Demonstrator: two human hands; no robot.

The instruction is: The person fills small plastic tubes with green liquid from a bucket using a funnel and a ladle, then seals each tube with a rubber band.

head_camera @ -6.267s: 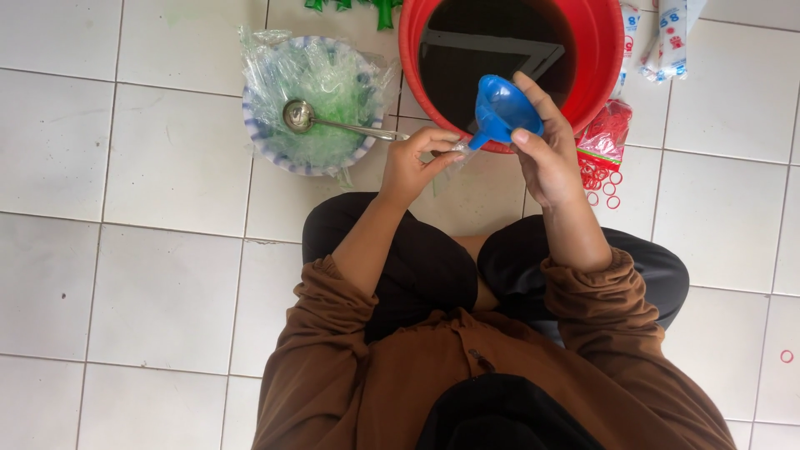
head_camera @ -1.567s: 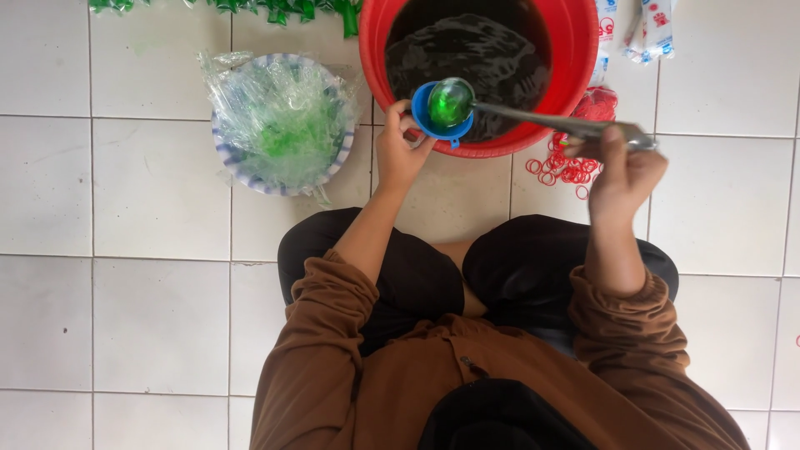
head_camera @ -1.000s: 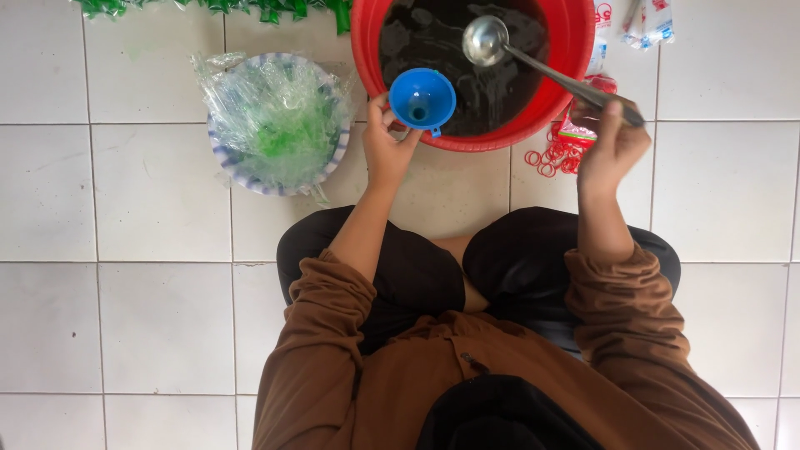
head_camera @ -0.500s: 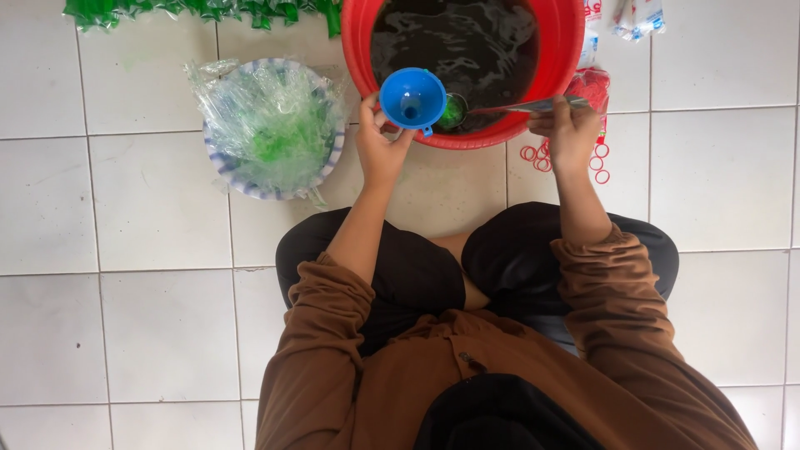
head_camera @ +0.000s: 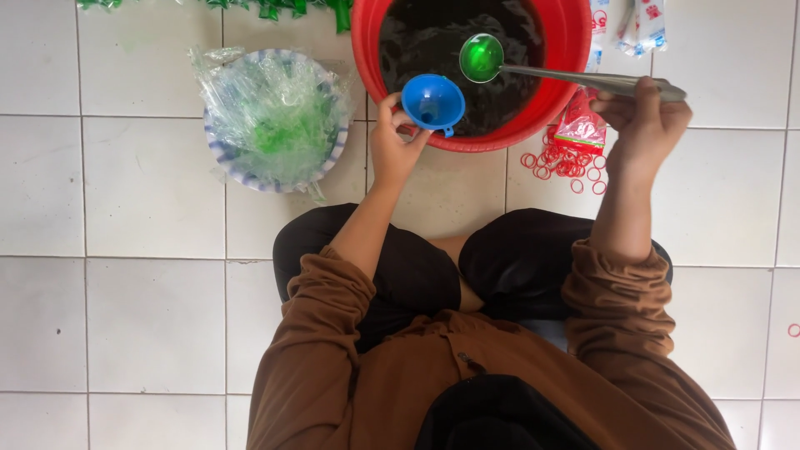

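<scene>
My left hand (head_camera: 394, 148) holds a blue funnel (head_camera: 432, 102) upright over the near rim of a red basin (head_camera: 557, 90) full of dark liquid. My right hand (head_camera: 642, 121) grips the long handle of a metal ladle (head_camera: 533, 71). The ladle's bowl is filled with green liquid and hangs over the basin, just up and right of the funnel, not touching it. I sit cross-legged on white floor tiles in brown sleeves.
A blue-and-white bowl (head_camera: 223, 154) heaped with clear plastic bags stands left of the basin. Red rubber bands (head_camera: 560, 162) and a small red packet (head_camera: 582, 129) lie at its right. Green filled bags (head_camera: 275, 8) and white packets (head_camera: 637, 21) line the top edge.
The ladle has come up out of the basin with green liquid in it and now hovers beside the funnel. My right hand has swung out to the right. The funnel has stayed in place.
</scene>
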